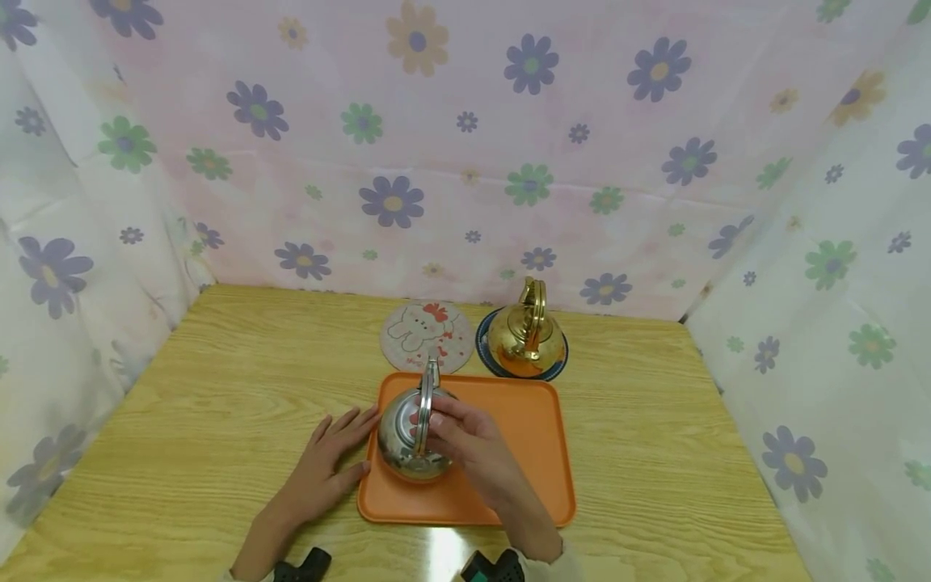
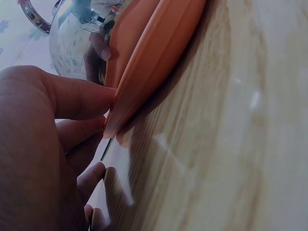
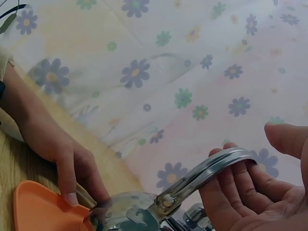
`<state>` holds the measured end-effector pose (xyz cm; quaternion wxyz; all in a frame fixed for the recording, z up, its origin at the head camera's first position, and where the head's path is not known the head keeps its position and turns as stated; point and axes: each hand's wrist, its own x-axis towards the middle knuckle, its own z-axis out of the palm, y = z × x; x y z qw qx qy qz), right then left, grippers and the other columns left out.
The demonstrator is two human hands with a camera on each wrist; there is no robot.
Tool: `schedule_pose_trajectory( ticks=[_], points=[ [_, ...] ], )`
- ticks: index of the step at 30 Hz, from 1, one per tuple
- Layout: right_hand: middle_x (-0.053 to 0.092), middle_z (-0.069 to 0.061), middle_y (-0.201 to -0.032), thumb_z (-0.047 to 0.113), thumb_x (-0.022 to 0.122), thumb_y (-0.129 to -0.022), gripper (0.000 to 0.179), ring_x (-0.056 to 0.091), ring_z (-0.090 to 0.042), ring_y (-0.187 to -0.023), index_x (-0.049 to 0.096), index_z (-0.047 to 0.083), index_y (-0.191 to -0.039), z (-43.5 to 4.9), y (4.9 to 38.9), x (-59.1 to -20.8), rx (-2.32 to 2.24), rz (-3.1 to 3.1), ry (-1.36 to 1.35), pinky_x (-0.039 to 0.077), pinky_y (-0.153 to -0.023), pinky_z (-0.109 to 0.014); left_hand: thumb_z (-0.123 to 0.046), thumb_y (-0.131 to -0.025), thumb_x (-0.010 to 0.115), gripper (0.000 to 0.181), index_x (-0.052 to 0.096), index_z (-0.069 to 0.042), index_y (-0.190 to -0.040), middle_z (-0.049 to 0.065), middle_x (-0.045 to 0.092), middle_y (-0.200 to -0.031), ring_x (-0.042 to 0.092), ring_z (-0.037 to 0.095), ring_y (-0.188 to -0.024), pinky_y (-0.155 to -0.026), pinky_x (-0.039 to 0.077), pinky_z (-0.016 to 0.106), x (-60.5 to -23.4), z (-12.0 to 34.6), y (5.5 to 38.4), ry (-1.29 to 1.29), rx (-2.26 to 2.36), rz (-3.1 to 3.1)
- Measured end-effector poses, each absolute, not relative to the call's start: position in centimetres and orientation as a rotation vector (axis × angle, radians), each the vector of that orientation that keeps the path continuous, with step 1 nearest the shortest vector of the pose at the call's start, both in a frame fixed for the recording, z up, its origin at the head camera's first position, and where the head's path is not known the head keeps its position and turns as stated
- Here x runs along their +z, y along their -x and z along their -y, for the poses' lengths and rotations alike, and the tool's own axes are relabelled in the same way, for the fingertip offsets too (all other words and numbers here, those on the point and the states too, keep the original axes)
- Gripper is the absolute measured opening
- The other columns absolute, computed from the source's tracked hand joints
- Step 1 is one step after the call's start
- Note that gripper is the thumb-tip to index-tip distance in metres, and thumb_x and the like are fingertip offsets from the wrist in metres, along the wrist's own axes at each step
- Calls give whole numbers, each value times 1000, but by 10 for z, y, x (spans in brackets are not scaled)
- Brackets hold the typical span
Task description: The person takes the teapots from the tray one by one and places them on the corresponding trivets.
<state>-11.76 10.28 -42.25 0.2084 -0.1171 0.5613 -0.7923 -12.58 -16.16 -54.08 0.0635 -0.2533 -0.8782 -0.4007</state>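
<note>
A shiny silver kettle (image 1: 398, 432) stands on the left half of an orange tray (image 1: 527, 453). My right hand (image 1: 469, 444) is at its raised handle (image 3: 211, 171). In the right wrist view the fingers (image 3: 245, 185) pass under the handle, loosely bent, while the thumb (image 3: 288, 139) stays apart from it. My left hand (image 1: 323, 465) lies beside the tray's left edge with fingers spread. Its thumb (image 2: 86, 98) touches the orange rim in the left wrist view, with other fingertips close by at the edge and over the wood.
Behind the tray lies a round bunny-print mat (image 1: 407, 331). To its right a gold kettle (image 1: 520, 343) stands on a dark blue round plate (image 1: 483, 356). Flower-print cloth (image 1: 465, 153) hangs around the wooden table (image 1: 240, 388).
</note>
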Motion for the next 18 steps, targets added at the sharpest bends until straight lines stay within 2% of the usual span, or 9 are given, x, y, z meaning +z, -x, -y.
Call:
schedule_pose_trajectory(
  ticks=[4,10,18],
  points=[
    [69,0,-113,11,57,-104,49,68,-9,-103,46,-15,-143,-96,118,-425,-2246,-1595,258,57,-90,-26,-24,-93,69,61,52,-20,-151,9,50,-155,37,46,-144,-120,9,61,-541,162,125,761,-1211,2656],
    [71,-9,-112,5,65,-98,43,70,-10,-97,54,-16,-134,-88,119,-429,-2302,-1630,136,59,-85,-26,-24,-93,68,61,51,-22,-152,7,50,-156,37,45,-145,-120,9,60,-541,162,125,756,-1215,2658],
    [71,3,-94,2,66,-96,39,68,-5,-82,57,-20,-127,-79,119,-431,-2351,-1651,60,59,-75,-21,-24,-93,68,60,52,-22,-151,7,50,-155,38,45,-144,-121,9,59,-539,162,124,756,-1204,2657]
  ],
)
